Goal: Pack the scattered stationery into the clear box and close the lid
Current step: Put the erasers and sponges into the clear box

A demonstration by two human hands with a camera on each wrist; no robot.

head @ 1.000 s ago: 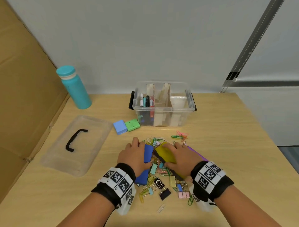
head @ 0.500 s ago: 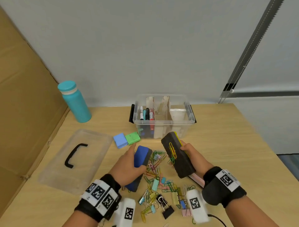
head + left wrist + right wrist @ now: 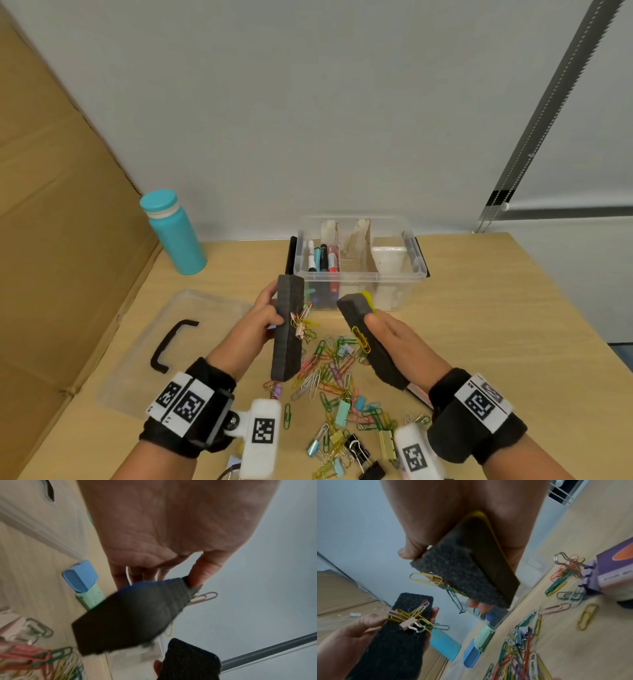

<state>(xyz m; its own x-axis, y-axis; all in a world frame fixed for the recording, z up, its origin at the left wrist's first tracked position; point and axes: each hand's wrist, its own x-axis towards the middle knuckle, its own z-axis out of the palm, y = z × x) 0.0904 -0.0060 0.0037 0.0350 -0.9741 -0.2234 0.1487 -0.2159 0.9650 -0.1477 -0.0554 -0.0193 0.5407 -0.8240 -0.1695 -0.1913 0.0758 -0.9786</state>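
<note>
My left hand (image 3: pixel 253 329) grips a blue-backed board eraser (image 3: pixel 287 329) upright above the table, dark felt facing right, with a clump of paper clips (image 3: pixel 303 325) stuck to it. My right hand (image 3: pixel 400 342) grips a yellow-backed eraser (image 3: pixel 352 308), felt turned up and left, with a yellow clip (image 3: pixel 361 339) clinging to it. Both erasers hang just in front of the clear box (image 3: pixel 356 274), which is open and holds markers (image 3: pixel 322 260). Its lid (image 3: pixel 137 342) lies flat at the left. Paper clips and binder clips (image 3: pixel 335 377) lie scattered under my hands.
A teal bottle (image 3: pixel 174 233) stands at the back left beside a cardboard wall (image 3: pixel 51 205). A small blue case (image 3: pixel 471 654) and a green one (image 3: pixel 483 637) lie in front of the box. A purple carton (image 3: pixel 616 566) sits on the table to the right of the clips.
Both hands lifted the erasers off the clip pile and turned their felt faces toward each other; clips came up stuck to them. The left eraser now stands upright.
</note>
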